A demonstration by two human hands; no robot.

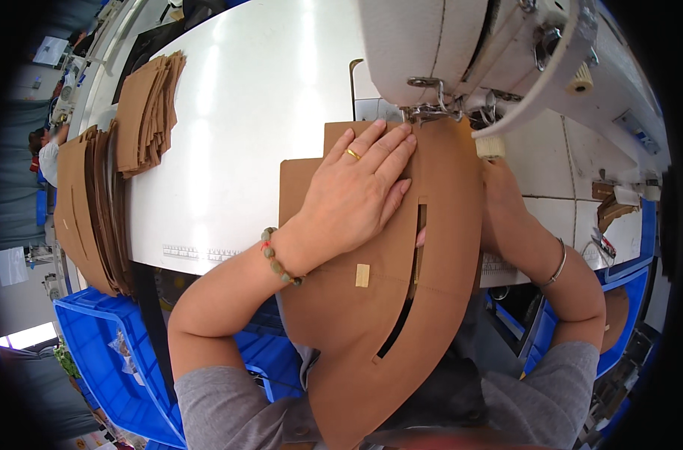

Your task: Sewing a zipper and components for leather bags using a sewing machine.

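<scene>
A brown leather-like panel (pixel 446 300) with a long curved slit lies under the sewing machine's presser foot (pixel 431 112). Its lower part hangs over the table's near edge toward me. My left hand (pixel 360 184) rests on the panel with fingers stretched out, their tips just left of the presser foot. It is open and wears a ring. My right hand (pixel 503 199) is at the panel's right edge, its fingers mostly hidden by the panel and the machine. A bit of skin shows through the slit. A small yellowish tag (pixel 362 275) sits on the panel.
The white sewing machine head (pixel 424 45) overhangs the white table (pixel 229 135). Stacks of brown pieces (pixel 150 112) and larger brown panels (pixel 86 202) stand at the left. Blue crates (pixel 109 360) are below. Brown scraps (pixel 615 210) and small scissors (pixel 604 244) lie at the right.
</scene>
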